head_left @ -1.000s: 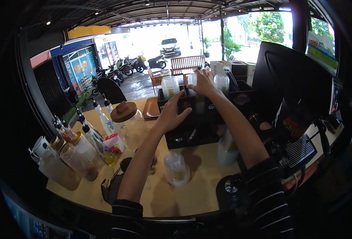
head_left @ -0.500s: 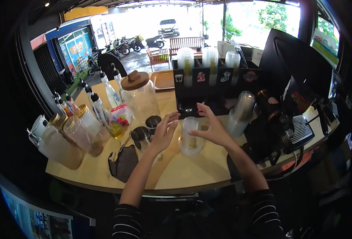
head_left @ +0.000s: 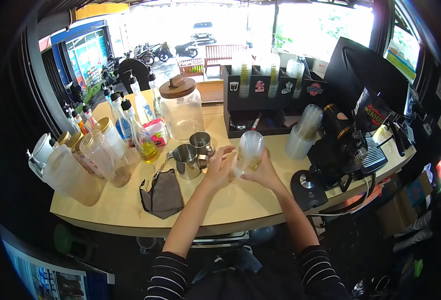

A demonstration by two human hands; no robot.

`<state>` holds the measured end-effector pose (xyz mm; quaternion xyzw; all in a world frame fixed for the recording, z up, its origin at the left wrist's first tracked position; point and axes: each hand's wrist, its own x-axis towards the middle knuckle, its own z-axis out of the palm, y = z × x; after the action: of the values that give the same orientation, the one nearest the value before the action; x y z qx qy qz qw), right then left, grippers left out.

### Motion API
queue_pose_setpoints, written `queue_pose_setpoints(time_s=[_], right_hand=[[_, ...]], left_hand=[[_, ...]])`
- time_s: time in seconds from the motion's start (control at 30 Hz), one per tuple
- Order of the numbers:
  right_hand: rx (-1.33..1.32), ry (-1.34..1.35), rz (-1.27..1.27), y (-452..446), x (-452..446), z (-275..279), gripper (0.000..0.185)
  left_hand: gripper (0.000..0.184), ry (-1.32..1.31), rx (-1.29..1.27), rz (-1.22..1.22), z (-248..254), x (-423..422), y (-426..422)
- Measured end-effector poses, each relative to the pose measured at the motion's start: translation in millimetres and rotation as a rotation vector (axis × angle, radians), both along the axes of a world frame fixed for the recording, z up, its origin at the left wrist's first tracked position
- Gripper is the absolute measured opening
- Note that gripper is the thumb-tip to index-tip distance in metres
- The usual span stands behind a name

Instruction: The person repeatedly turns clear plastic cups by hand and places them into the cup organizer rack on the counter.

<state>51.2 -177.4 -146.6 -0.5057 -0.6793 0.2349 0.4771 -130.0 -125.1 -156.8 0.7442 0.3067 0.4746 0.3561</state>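
Right hand (head_left: 264, 173) closes in since earlier frame, curled round clear cup stack (head_left: 251, 151), mid-frame | left hand (head_left: 219, 169) spread just beside it | I judge this flanking steadies the tall stack

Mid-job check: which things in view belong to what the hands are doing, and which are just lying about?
In the job:
- clear cup stack, between the hands
- right hand, around its side
- left hand, open beside it
- probably the black organizer, holding similar cups

Apparently just lying about:
- grey cloth item
- metal pitchers
- wooden-lidded jar
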Motion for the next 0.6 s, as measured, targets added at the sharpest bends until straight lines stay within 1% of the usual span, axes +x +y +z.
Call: queue_pose_setpoints(time_s=[0.03, 0.07, 0.1, 0.17, 0.2, 0.27, 0.5, 0.57, 0.6], right_hand=[[0.011, 0.034, 0.003, 0.2, 0.1, -1.2, 0.098], [0.022, 0.069, 0.007, 0.3, -0.3, -2.8, 0.094], [0.02, 0.069, 0.006, -0.3, -1.5, -3.4, 0.094], [0.02, 0.112, -0.027, -1.0, -2.7, -3.2, 0.087], [0.018, 0.111, -0.028, -1.0, -2.4, -4.6, 0.087], [0.01, 0.149, -0.016, 0.4, -2.9, -9.2, 0.085], [0.106, 0.146, -0.057, 3.3, -7.2, -7.7, 0.082], [0.137, 0.241, -0.048, 5.1, -9.5, -5.2, 0.084], [0.143, 0.239, -0.049, 5.4, -11.6, -1.1, 0.084]], left_hand=[[0.057, 0.064, 0.013, -0.02, -1.7, -1.1, -2.1], [0.08, 0.116, -0.002, -0.04, -4.1, -0.5, -5.2], [0.08, 0.116, -0.005, -0.04, -7.4, 2.0, -7.4], [0.09, -0.001, 0.015, -0.144, -12.3, 9.7, -10.1], [0.09, -0.002, 0.013, -0.145, -10.1, 13.2, -12.6], [0.103, 0.118, -0.047, -0.126, -5.7, 17.1, -17.4], [0.113, 0.037, -0.058, -0.082, -9.5, 24.7, -15.7], [0.114, 0.075, -0.135, -0.075, -1.8, 24.1, -21.6], [0.114, 0.074, -0.13, -0.077, -4.9, 24.7, -20.0]])
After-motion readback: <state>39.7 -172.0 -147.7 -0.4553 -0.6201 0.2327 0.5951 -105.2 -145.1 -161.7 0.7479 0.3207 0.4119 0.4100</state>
